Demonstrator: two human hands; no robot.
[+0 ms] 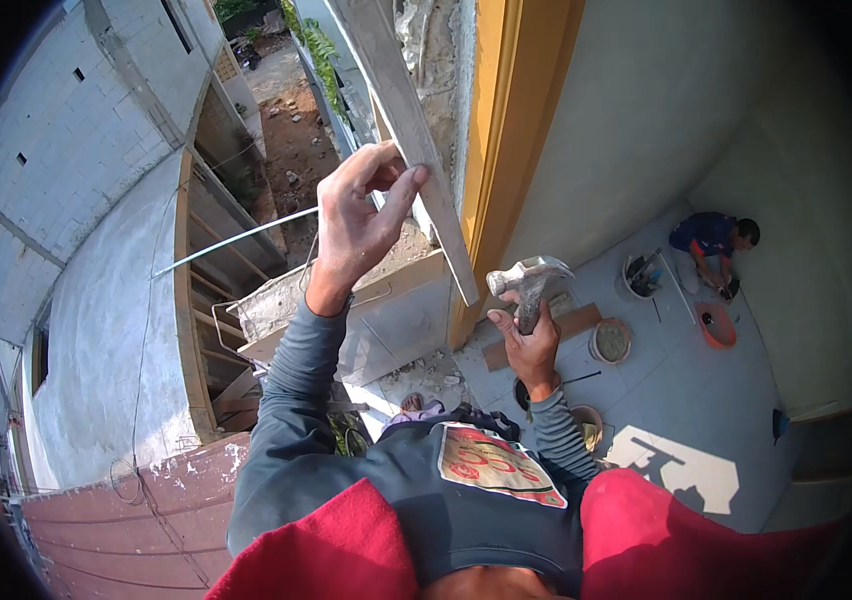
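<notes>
My left hand grips a long, narrow grey plank that slants down beside an orange-yellow frame, its fingers curled at the plank's left edge and the thumb on its face. Lower and to the right, my right hand is closed on the handle of a claw hammer, with the head raised and apart from the plank. Below my left hand is a rough concrete ledge with bent wires.
Left, an open drop beside block walls. Below right, on a tiled floor, a co-worker crouches near an orange basin, several buckets and a board. A thin pale rod crosses at left.
</notes>
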